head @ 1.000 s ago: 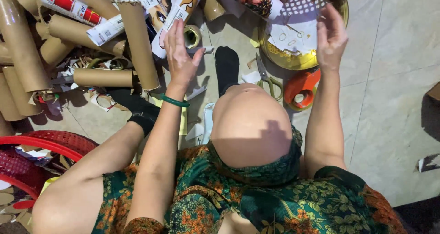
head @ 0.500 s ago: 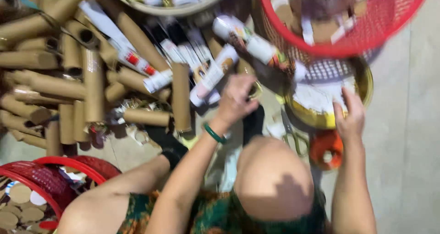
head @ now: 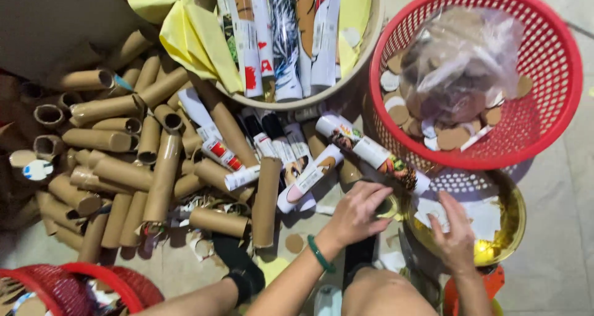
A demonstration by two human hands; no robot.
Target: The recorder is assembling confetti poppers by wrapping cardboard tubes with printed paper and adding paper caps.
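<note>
The left hand (head: 357, 214) is curled, seemingly around a small shiny roll (head: 388, 207); the right hand (head: 455, 239), fingers loosely spread, is rested on the round golden metal tray (head: 515, 220).

Left hand (head: 357, 212) palm down, fingers curled forward and slightly spread, knuckles up, just left of gold bowl (head: 516, 220). Green bangle on left wrist; forearm bare, angled down-left away from bowl. Right hand (head: 455, 239) palm down at bowl's left rim, fingers bent, tips pointing up-left. Right forearm bare, dropping straight below bowl. Bare knee between forearms.
</note>
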